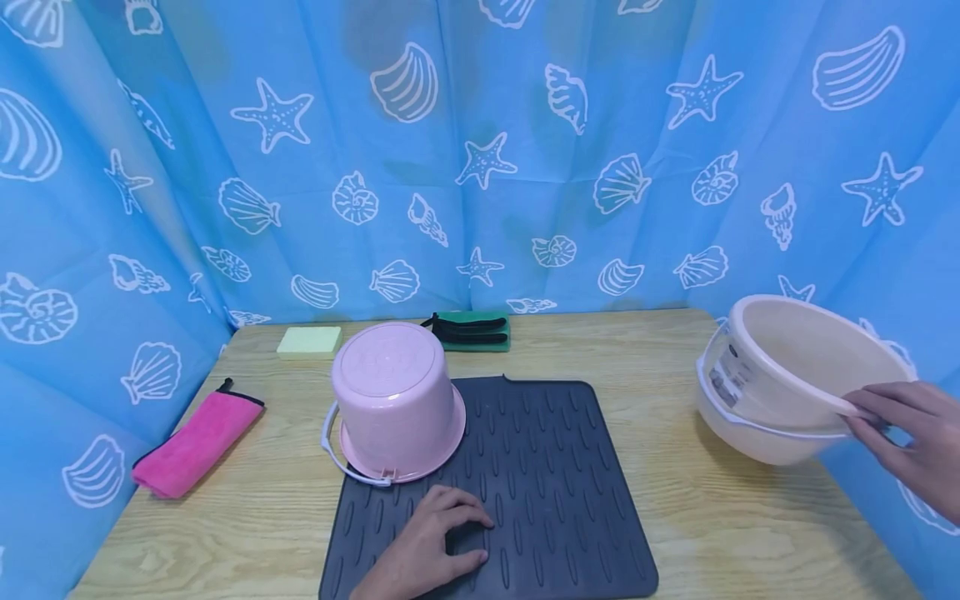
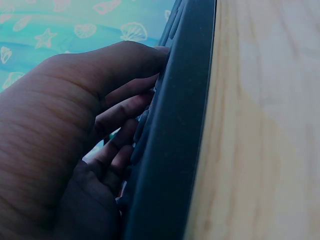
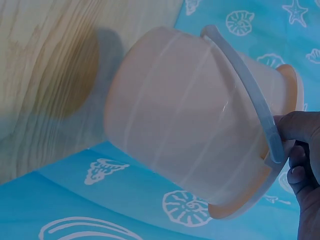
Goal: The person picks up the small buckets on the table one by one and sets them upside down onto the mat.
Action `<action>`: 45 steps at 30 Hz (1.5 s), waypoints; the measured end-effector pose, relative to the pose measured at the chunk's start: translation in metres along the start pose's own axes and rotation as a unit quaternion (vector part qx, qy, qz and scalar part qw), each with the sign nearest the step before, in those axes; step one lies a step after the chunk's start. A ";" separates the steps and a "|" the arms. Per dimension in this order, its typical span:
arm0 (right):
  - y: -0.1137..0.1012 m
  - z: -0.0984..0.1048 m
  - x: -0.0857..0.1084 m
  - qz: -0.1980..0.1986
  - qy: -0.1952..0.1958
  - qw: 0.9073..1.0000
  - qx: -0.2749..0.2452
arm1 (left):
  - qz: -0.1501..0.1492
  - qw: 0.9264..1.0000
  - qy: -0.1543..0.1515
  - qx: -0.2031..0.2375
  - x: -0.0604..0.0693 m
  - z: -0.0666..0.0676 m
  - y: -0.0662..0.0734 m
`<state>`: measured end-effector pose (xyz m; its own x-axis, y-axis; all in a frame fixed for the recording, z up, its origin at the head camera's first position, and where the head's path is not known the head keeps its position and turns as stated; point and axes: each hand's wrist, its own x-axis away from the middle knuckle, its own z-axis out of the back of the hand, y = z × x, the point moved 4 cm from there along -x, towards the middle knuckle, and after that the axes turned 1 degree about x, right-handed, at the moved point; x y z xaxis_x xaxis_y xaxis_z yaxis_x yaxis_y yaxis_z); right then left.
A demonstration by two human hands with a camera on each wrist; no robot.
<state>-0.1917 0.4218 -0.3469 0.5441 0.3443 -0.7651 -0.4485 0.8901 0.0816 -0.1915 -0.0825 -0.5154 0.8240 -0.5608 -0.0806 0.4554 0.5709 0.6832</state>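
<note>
A cream bucket with a pale handle is tilted at the right side of the table. My right hand pinches its rim, thumb on one side and fingers on the other. In the right wrist view, a shadow falls on the wood beside the bucket's base. My left hand rests on the dark ridged mat, fingers loosely bent and holding nothing; the left wrist view shows its fingertips at the mat surface. Just beyond it, a pink bucket sits upside down over the mat's far left corner, handle hanging down.
At the left lies a folded pink cloth. A pale yellow sponge and a green cloth with black edging lie along the back of the wooden table. A blue shell-print curtain encloses the back and sides.
</note>
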 end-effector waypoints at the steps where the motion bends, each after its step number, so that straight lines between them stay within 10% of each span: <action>1: -0.002 0.000 -0.002 0.002 -0.003 1.000 0.003 | 0.000 1.000 0.000 -0.001 0.000 0.000 0.000; 45: -0.060 -0.011 -0.039 0.009 -0.016 1.000 -0.009 | -0.011 1.000 0.010 -0.009 0.002 0.000 0.002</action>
<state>-0.1937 0.3515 -0.3288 0.5586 0.3697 -0.7425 -0.4713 0.8781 0.0826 -0.1887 -0.0828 -0.5145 0.8201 -0.5614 -0.1107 0.4797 0.5689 0.6680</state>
